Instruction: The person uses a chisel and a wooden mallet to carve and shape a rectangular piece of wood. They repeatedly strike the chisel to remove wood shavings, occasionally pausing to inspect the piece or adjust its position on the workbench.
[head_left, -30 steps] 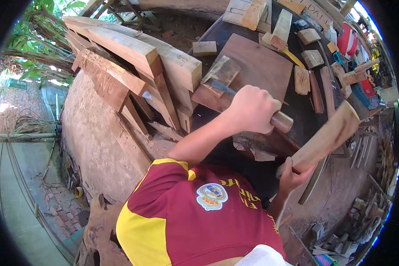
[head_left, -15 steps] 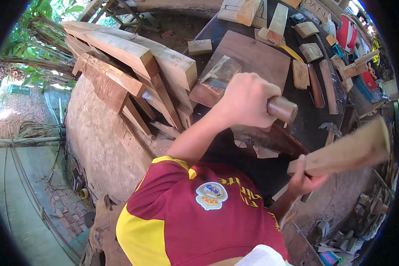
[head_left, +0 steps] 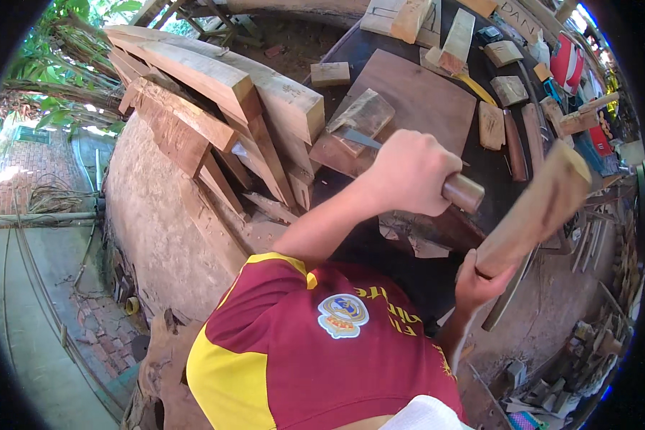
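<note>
My left hand [head_left: 416,172] grips the wooden handle of a chisel [head_left: 463,190], its metal blade [head_left: 362,137] at a small weathered wood block [head_left: 363,110]. That block lies on a flat brown board [head_left: 421,92] atop the dark worktable. My right hand [head_left: 481,281] is closed round the narrow end of a thick, pale wooden club [head_left: 534,205], raised at the right of the chisel handle. Whether the blade's edge touches wood is hard to make out.
Long timbers [head_left: 279,107] lean in a stack at the left over a stone surface [head_left: 147,236]. More wood blocks [head_left: 507,89], a dark wooden handle [head_left: 514,143] and a red-white object [head_left: 566,64] crowd the table's right side. Offcuts [head_left: 584,358] lie heaped at lower right.
The club in my right hand swung rightward and lower half a second ago and is now back up, more steeply angled. My left hand also rose briefly, then came back down with the chisel.
</note>
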`<move>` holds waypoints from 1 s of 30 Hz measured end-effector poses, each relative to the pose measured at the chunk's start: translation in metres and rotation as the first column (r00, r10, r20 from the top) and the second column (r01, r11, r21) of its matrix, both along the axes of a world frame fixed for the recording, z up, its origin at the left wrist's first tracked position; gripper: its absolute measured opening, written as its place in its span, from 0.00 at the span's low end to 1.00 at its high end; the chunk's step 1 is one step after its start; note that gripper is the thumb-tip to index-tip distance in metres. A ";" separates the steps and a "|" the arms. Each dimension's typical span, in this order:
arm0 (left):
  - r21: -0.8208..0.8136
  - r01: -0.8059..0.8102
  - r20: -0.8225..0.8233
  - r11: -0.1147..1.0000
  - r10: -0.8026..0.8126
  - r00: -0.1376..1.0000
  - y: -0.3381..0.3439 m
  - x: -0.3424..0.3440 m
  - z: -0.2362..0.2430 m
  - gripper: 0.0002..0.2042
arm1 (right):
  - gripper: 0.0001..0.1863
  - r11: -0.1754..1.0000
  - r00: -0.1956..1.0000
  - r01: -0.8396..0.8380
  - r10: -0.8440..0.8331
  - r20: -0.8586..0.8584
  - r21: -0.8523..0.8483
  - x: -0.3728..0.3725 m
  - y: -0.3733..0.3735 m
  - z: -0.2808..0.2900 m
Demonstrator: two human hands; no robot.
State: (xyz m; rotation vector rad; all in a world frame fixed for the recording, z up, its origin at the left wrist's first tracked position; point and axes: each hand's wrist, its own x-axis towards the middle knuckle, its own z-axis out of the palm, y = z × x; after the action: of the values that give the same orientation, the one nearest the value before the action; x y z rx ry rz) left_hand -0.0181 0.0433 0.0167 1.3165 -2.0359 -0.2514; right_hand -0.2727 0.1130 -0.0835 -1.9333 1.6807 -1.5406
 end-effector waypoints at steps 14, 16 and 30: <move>0.033 0.101 -0.005 0.994 -0.101 0.995 0.010 0.002 0.008 0.11 | 0.42 0.967 0.972 -0.011 -0.049 0.230 0.254 0.025 0.019 0.006; 0.094 0.067 0.002 0.993 -0.067 0.998 0.017 0.002 0.010 0.12 | 0.42 0.975 0.985 -0.015 -0.023 0.170 0.220 0.023 0.016 0.003; 0.279 -0.522 0.447 0.806 0.372 0.813 0.044 0.027 -0.025 0.37 | 0.42 0.947 0.974 -0.113 0.045 0.222 0.301 0.045 0.009 0.001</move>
State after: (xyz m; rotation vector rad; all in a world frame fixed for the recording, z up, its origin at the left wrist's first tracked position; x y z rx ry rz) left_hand 0.0086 0.0875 -0.0088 2.2139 -1.9389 -0.1988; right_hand -0.2279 0.1220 -0.0826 -1.5954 1.6193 -1.3061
